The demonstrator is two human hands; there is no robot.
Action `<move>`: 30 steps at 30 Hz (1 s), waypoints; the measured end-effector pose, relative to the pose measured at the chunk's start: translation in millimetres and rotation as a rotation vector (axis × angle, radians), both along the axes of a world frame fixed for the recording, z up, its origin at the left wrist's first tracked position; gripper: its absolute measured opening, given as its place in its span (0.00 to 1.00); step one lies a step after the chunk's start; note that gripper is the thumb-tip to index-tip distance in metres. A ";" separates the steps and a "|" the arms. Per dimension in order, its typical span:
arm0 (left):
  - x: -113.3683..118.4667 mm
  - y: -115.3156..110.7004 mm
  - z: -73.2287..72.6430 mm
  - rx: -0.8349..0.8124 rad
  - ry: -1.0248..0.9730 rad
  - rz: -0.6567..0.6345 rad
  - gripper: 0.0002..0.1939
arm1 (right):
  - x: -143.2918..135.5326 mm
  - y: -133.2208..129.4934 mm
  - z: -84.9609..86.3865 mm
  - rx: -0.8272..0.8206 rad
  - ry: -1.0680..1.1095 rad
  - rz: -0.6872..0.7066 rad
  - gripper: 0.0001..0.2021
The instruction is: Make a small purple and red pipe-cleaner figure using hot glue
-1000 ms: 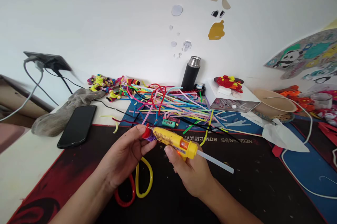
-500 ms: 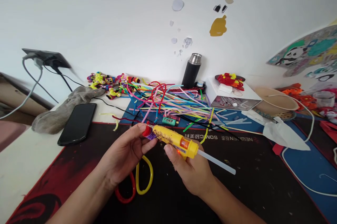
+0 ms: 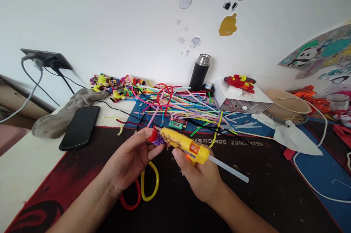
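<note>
My left hand (image 3: 133, 158) pinches a small red and purple pipe-cleaner piece (image 3: 157, 137) between thumb and fingers. Wrapped around a yellow hot glue gun (image 3: 181, 141) is my right hand (image 3: 201, 174). The gun's nozzle points left at the red part of the piece; whether it touches I cannot tell. A clear glue stick (image 3: 229, 169) juts out of the gun's back end, and a small orange-red light glows near my right thumb. Scissors (image 3: 150, 185) with one red and one yellow handle loop lie below my left hand, their blades hidden.
Loose pipe cleaners (image 3: 181, 103) are heaped behind my hands, with a black thermos (image 3: 200, 72) beyond. To the left lie a phone (image 3: 79, 127), a grey pouch-like thing (image 3: 65, 114) and small colourful figures (image 3: 106, 83). At right stand a white drawer box (image 3: 244, 98) and a beige bowl (image 3: 287, 103).
The glue gun has shifted slightly right, with its nozzle a little farther from my left fingers. My left hand still holds the piece in nearly the same spot.
</note>
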State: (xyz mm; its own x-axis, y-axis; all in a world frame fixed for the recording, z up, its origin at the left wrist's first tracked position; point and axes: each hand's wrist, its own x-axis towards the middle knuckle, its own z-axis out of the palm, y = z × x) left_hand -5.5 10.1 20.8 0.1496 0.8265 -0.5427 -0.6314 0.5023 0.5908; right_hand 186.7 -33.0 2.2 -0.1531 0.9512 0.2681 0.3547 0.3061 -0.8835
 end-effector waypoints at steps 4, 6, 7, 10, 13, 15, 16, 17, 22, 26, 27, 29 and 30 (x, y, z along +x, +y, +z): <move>0.3 -0.2 0.4 -0.006 0.002 0.002 0.14 | 0.2 0.1 -0.9 0.010 -0.002 0.004 0.24; 0.5 -0.9 1.3 -0.013 0.002 0.006 0.15 | 0.6 -0.1 -1.3 0.006 -0.003 0.004 0.24; 0.5 -1.3 1.7 -0.014 0.000 0.008 0.15 | 0.8 -0.3 -1.3 0.000 -0.003 0.005 0.24; 0.3 -1.8 2.0 -0.011 -0.010 0.014 0.16 | 1.2 -0.8 -0.9 -0.043 -0.006 0.008 0.25; -0.5 -1.2 1.3 -0.005 -0.015 0.024 0.15 | 0.8 -1.1 -0.4 -0.081 0.000 0.012 0.26; -1.0 -0.7 0.9 -0.002 -0.012 0.031 0.15 | 0.3 -1.1 -0.2 -0.094 0.012 0.011 0.27; -1.2 -0.6 0.8 -0.001 -0.010 0.030 0.15 | 0.0 -1.1 -0.2 -0.101 0.019 0.010 0.27; -1.3 -0.5 0.8 0.003 -0.009 0.030 0.15 | -0.3 -1.0 -0.2 -0.107 0.027 0.009 0.28; -1.7 -0.9 0.4 0.013 -0.011 0.030 0.16 | -1.5 -1.3 0.6 -0.150 0.063 0.011 0.28; -2.8 -1.0 0.0 0.027 -0.018 0.021 0.18 | -2.3 -1.2 1.2 -0.176 0.092 0.014 0.28; -3.0 -0.9 0.1 0.027 -0.018 0.020 0.18 | -2.5 -1.1 1.3 -0.182 0.098 0.016 0.28; -3.0 -0.6 0.4 0.024 -0.015 0.021 0.19 | -2.6 -0.9 1.4 -0.194 0.108 0.018 0.28; -2.9 -0.5 0.6 0.023 -0.014 0.021 0.19 | -2.7 -0.9 1.5 -0.200 0.112 0.019 0.28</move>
